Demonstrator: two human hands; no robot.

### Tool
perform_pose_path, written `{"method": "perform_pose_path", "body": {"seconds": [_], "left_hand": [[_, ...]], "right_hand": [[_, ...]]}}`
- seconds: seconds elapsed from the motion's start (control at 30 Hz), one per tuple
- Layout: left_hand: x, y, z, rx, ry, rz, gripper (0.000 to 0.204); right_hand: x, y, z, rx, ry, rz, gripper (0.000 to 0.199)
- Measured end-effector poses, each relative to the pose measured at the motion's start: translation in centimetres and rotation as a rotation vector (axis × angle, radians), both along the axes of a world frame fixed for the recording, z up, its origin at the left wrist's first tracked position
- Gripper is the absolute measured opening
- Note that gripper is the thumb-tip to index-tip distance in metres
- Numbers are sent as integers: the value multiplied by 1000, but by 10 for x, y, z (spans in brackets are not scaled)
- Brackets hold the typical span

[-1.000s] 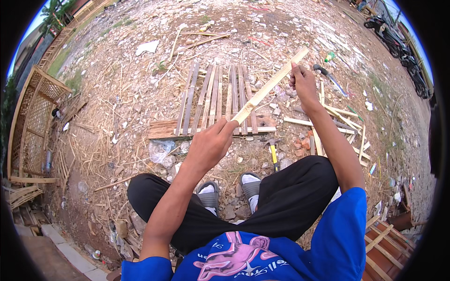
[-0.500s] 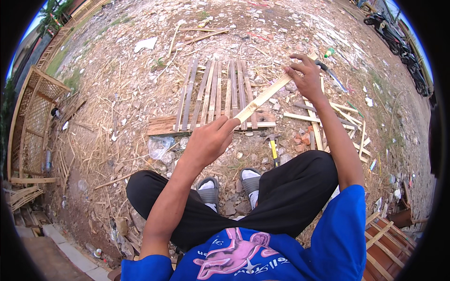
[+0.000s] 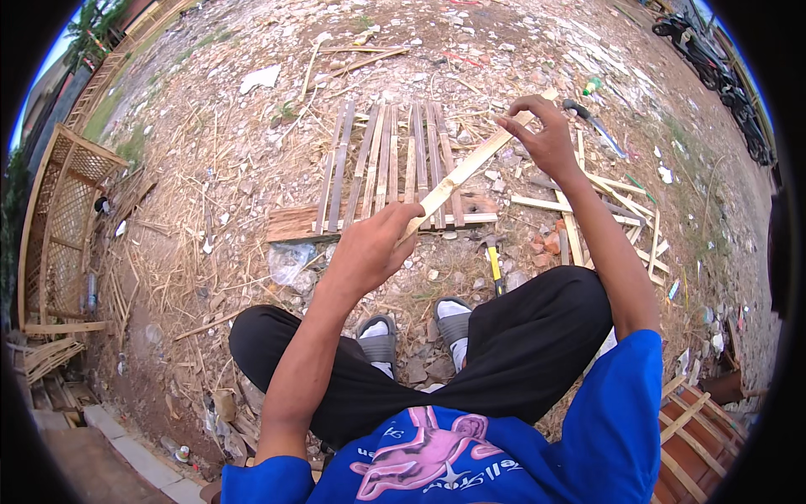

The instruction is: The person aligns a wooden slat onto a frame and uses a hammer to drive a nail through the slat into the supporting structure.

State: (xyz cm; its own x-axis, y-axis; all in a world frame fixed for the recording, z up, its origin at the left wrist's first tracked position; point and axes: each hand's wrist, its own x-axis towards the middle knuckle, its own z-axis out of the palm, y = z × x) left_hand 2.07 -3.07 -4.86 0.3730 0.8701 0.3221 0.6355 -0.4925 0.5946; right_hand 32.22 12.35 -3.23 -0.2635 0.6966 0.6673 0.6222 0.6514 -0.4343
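A pale bamboo strip [image 3: 463, 170] slants up and to the right between my hands, held above the ground. My left hand [image 3: 375, 245] is closed round its near end. Toward its far end, my right hand [image 3: 546, 141] grips it with curled fingers and thumb. Beneath the strip, several weathered slats [image 3: 391, 164] lie side by side, their near ends across a crosspiece by a rough wooden beam [image 3: 290, 225]. A hammer [image 3: 495, 267] with a yellow and black handle lies near my knee. Beyond my right hand is a long tool [image 3: 598, 128] with a dark end.
Loose pale sticks [image 3: 617, 214] are piled at the right, beside broken brick pieces [image 3: 550, 242]. A woven lattice frame [image 3: 71, 223] stands at the left. Parked motorcycles [image 3: 714, 76] line the far right. Rubble and straw cover the ground, with a clear plastic bag [image 3: 290, 262] near the beam.
My left hand has shifted slightly down and left along with the strip's near end. The right hand's fingers have moved a little toward me along the strip.
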Motion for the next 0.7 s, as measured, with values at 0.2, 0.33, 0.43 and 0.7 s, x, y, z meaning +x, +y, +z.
{"method": "perform_pose_path", "body": {"seconds": [0.2,0.33,0.43,0.7], "left_hand": [[-7,6,8,78,187,6,32],[-21,-1,35,16,221,76,41],[-51,-9,62,286,297,280,55],[-61,18,56,91,-1386,111,58]], "right_hand": [[-47,-33,8,10,-654,364,41],[-51,-21,-15,9,-549,409,28],[-46,-7,-18,-117,-357,323,30],[-106,-25,-17,-349,-145,385,40]]}}
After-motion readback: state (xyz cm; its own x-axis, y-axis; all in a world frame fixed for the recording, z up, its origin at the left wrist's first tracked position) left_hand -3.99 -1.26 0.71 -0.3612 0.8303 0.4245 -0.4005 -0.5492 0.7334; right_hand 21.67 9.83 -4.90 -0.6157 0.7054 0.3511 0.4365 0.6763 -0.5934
